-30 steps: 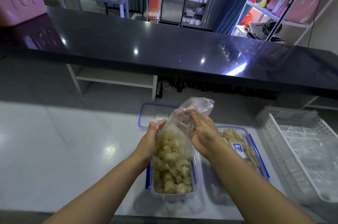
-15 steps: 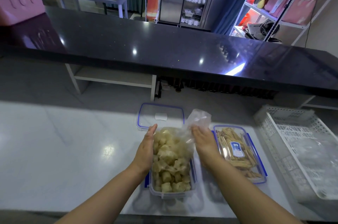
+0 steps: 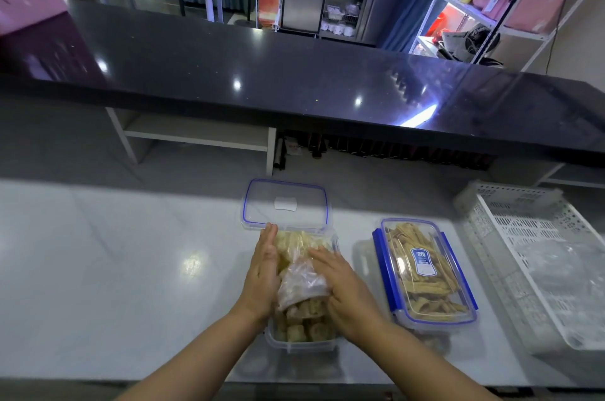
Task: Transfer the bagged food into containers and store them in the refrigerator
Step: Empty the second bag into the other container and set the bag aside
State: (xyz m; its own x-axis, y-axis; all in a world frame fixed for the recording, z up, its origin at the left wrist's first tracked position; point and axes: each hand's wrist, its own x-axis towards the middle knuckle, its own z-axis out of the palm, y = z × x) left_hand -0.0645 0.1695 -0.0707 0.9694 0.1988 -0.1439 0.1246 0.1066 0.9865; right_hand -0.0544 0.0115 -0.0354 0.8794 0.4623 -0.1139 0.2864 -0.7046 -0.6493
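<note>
Pressing in from both sides, the two hands bracket a clear plastic bag (image 3: 302,281) of pale yellow food chunks (image 3: 301,328). The bag lies inside an open clear rectangular plastic container (image 3: 299,344) on the pale grey countertop (image 3: 114,269).

- The left hand (image 3: 263,273) stands on edge against the left side of the bag, with its fingers straight and pressed together.
- The right hand (image 3: 347,292) lies flat over the right side of the bag, with its fingers extended and slightly spread.
- Whether the chunks at the near end of the container lie inside or outside the bag cannot be told.

A clear rectangular lid with a blue seal (image 3: 284,204) lies flat on the countertop, just beyond the container. A second clear rectangular container with blue clips (image 3: 425,273) stands closed to the right, apart from the first, and holds tan food strips. A white perforated plastic basket (image 3: 540,263) sits at the far right. A glossy black raised counter (image 3: 294,73) runs across behind.
</note>
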